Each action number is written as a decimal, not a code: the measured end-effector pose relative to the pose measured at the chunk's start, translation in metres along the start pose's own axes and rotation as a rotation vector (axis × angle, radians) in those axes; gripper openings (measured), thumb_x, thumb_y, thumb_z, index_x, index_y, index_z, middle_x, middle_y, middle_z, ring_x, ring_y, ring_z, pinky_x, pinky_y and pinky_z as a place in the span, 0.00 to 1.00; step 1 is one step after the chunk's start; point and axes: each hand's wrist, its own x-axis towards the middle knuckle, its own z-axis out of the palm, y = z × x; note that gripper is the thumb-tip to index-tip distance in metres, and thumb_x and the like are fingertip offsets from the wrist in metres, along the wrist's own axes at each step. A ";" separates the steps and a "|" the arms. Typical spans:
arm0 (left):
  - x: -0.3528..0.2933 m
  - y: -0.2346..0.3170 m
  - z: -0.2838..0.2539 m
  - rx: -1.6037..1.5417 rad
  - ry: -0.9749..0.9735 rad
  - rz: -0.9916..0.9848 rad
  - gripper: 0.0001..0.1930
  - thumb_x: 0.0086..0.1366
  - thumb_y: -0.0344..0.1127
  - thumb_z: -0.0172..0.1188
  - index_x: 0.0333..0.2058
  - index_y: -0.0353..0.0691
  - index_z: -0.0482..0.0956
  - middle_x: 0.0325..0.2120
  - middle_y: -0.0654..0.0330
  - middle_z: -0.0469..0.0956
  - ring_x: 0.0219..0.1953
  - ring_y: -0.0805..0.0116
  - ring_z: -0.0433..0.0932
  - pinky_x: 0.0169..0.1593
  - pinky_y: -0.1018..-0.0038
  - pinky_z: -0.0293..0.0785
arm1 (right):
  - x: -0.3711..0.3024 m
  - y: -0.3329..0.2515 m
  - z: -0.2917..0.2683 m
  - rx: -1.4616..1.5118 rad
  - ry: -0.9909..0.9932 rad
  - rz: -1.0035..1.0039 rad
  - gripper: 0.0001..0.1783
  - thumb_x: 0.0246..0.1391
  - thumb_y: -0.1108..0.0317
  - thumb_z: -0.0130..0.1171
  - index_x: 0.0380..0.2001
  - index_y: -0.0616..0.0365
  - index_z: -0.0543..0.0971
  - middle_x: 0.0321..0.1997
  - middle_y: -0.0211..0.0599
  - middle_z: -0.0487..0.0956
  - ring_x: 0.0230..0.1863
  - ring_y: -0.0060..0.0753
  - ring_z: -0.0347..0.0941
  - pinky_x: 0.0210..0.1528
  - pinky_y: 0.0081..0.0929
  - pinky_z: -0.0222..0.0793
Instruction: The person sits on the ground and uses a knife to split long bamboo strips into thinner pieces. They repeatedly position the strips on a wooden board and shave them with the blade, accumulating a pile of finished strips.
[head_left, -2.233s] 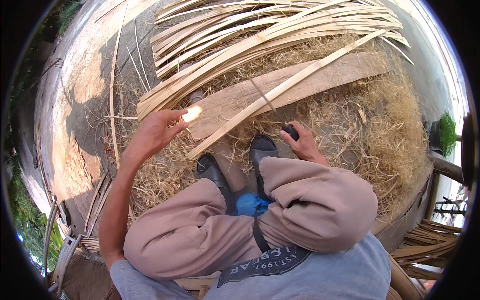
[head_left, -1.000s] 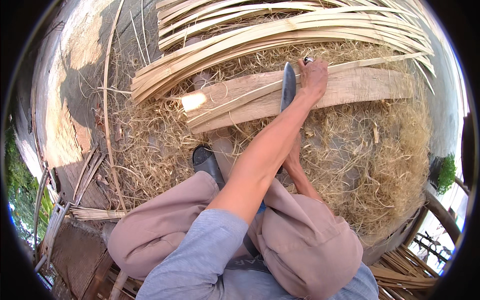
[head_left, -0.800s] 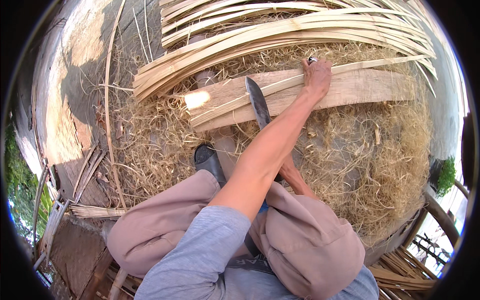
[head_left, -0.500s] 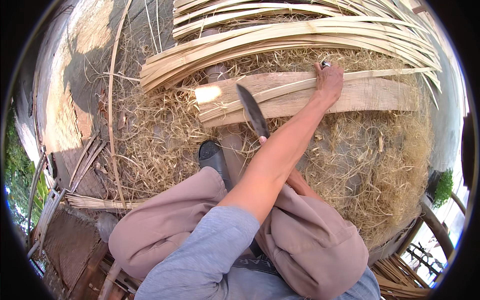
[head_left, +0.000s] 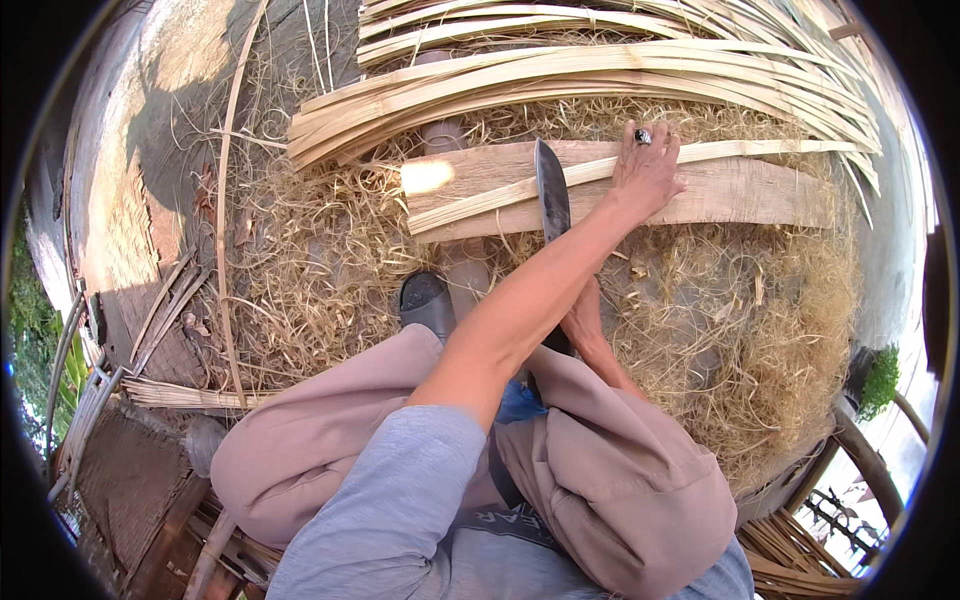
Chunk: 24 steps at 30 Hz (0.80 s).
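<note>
My left arm crosses over my right one. My left hand, with a dark-stoned ring, lies on a thin pale split-bamboo strip, fingers spread and thumb stuck out to the side. Under the strip is a flat wooden board. Below my left forearm, my right hand is closed on a large knife. Its dark blade points away from me and lies across the strip, left of my left hand. The forearm hides most of the handle and some right fingers.
Beyond the board lies a stack of bamboo strips, with more strips behind it. Curly shavings cover the ground on both sides. One long strip lies at the left. A sandalled foot stands near the board.
The knife has moved right and turned more upright, its blade now crossing the strip. My left hand has spread its fingers and shifted slightly left; its forearm has swung left.
</note>
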 end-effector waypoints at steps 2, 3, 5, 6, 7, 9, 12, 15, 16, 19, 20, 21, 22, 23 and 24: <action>-0.024 -0.014 0.002 0.143 0.017 0.038 0.59 0.55 0.67 0.68 0.73 0.31 0.52 0.74 0.42 0.51 0.77 0.45 0.46 0.79 0.49 0.28 | -0.002 -0.015 -0.004 0.024 0.016 0.205 0.16 0.65 0.64 0.61 0.41 0.70 0.80 0.36 0.45 0.83 0.43 0.33 0.80 0.47 0.36 0.75; -0.032 -0.018 0.004 0.196 0.030 0.073 0.64 0.51 0.70 0.69 0.73 0.31 0.51 0.75 0.42 0.49 0.78 0.46 0.42 0.79 0.50 0.28 | -0.002 -0.021 -0.004 0.006 0.055 0.216 0.16 0.65 0.64 0.61 0.41 0.71 0.79 0.35 0.46 0.83 0.41 0.33 0.81 0.46 0.35 0.76; -0.029 -0.006 0.003 0.271 -0.002 0.127 0.71 0.44 0.75 0.71 0.73 0.30 0.49 0.76 0.42 0.46 0.79 0.47 0.36 0.79 0.53 0.27 | 0.000 -0.022 -0.015 0.035 0.142 0.186 0.16 0.65 0.64 0.61 0.41 0.72 0.79 0.34 0.46 0.84 0.41 0.34 0.82 0.45 0.35 0.77; -0.022 0.003 0.001 0.297 -0.058 0.135 0.73 0.41 0.76 0.72 0.74 0.30 0.47 0.76 0.42 0.45 0.79 0.47 0.34 0.79 0.54 0.25 | 0.002 -0.011 -0.022 0.088 0.176 0.155 0.16 0.64 0.64 0.61 0.42 0.71 0.79 0.34 0.46 0.84 0.42 0.35 0.83 0.45 0.35 0.77; -0.013 0.008 -0.001 0.334 -0.106 0.136 0.76 0.39 0.76 0.73 0.74 0.30 0.45 0.76 0.43 0.43 0.79 0.47 0.32 0.79 0.55 0.24 | 0.008 -0.004 -0.026 0.144 0.200 0.114 0.17 0.64 0.63 0.61 0.42 0.71 0.79 0.35 0.46 0.84 0.43 0.36 0.83 0.45 0.35 0.77; -0.003 0.015 0.000 0.376 -0.182 0.097 0.79 0.36 0.76 0.75 0.75 0.31 0.42 0.77 0.43 0.41 0.79 0.48 0.31 0.79 0.56 0.24 | 0.002 0.005 -0.023 -0.068 0.209 -0.110 0.18 0.63 0.62 0.61 0.43 0.70 0.80 0.36 0.48 0.84 0.44 0.39 0.83 0.47 0.36 0.76; 0.002 0.013 0.004 0.408 -0.239 0.028 0.81 0.34 0.72 0.78 0.75 0.34 0.38 0.78 0.45 0.37 0.79 0.50 0.29 0.79 0.57 0.23 | 0.006 0.005 -0.043 -0.217 0.018 -0.043 0.19 0.62 0.60 0.62 0.45 0.68 0.79 0.41 0.51 0.85 0.47 0.43 0.83 0.49 0.38 0.76; 0.006 0.017 0.000 0.401 -0.270 0.018 0.79 0.36 0.68 0.80 0.76 0.35 0.38 0.78 0.47 0.37 0.80 0.50 0.29 0.79 0.57 0.23 | 0.013 0.021 -0.057 -0.243 -0.080 0.021 0.21 0.61 0.59 0.62 0.48 0.67 0.78 0.45 0.53 0.84 0.49 0.43 0.82 0.50 0.39 0.75; 0.010 0.024 -0.002 0.395 -0.269 0.030 0.78 0.37 0.67 0.80 0.76 0.36 0.38 0.78 0.48 0.37 0.80 0.50 0.29 0.79 0.57 0.22 | 0.013 0.060 -0.044 -0.234 0.012 -0.091 0.22 0.61 0.59 0.63 0.49 0.67 0.78 0.47 0.53 0.84 0.50 0.42 0.82 0.49 0.39 0.76; 0.006 0.018 0.001 0.416 -0.274 0.002 0.78 0.37 0.66 0.80 0.76 0.36 0.38 0.78 0.50 0.38 0.80 0.50 0.29 0.79 0.57 0.22 | 0.011 0.064 -0.042 -0.216 -0.033 -0.120 0.23 0.61 0.57 0.63 0.50 0.67 0.78 0.47 0.52 0.84 0.48 0.39 0.82 0.47 0.39 0.76; 0.006 0.015 0.000 0.428 -0.274 -0.008 0.77 0.37 0.66 0.80 0.76 0.37 0.38 0.78 0.51 0.38 0.80 0.50 0.29 0.79 0.57 0.22 | 0.011 0.054 -0.040 -0.189 -0.054 -0.074 0.23 0.62 0.57 0.63 0.50 0.67 0.78 0.47 0.51 0.83 0.48 0.39 0.81 0.47 0.38 0.75; 0.006 0.017 0.000 0.416 -0.270 -0.008 0.77 0.37 0.66 0.80 0.76 0.37 0.38 0.78 0.51 0.39 0.80 0.50 0.29 0.79 0.57 0.22 | 0.004 0.048 -0.040 -0.162 -0.046 -0.042 0.23 0.62 0.57 0.63 0.49 0.67 0.78 0.46 0.51 0.83 0.47 0.39 0.81 0.46 0.38 0.75; 0.007 0.017 0.000 0.403 -0.267 -0.007 0.77 0.37 0.66 0.80 0.76 0.37 0.38 0.78 0.51 0.39 0.79 0.49 0.29 0.79 0.57 0.22 | 0.005 0.044 -0.039 -0.148 -0.043 -0.029 0.23 0.62 0.57 0.63 0.49 0.67 0.78 0.46 0.50 0.83 0.47 0.39 0.81 0.46 0.38 0.75; 0.007 0.019 0.000 0.391 -0.265 -0.007 0.77 0.37 0.66 0.80 0.76 0.37 0.38 0.78 0.51 0.39 0.79 0.49 0.29 0.79 0.57 0.22 | 0.009 0.043 -0.036 -0.133 -0.039 -0.025 0.23 0.62 0.56 0.63 0.49 0.66 0.78 0.45 0.50 0.83 0.46 0.38 0.81 0.46 0.38 0.75; 0.007 0.018 0.000 0.393 -0.256 -0.008 0.77 0.37 0.66 0.80 0.76 0.37 0.38 0.78 0.51 0.39 0.79 0.49 0.29 0.79 0.56 0.22 | 0.010 0.042 -0.031 -0.127 -0.039 -0.030 0.23 0.62 0.56 0.63 0.49 0.66 0.78 0.45 0.50 0.83 0.46 0.38 0.81 0.45 0.38 0.75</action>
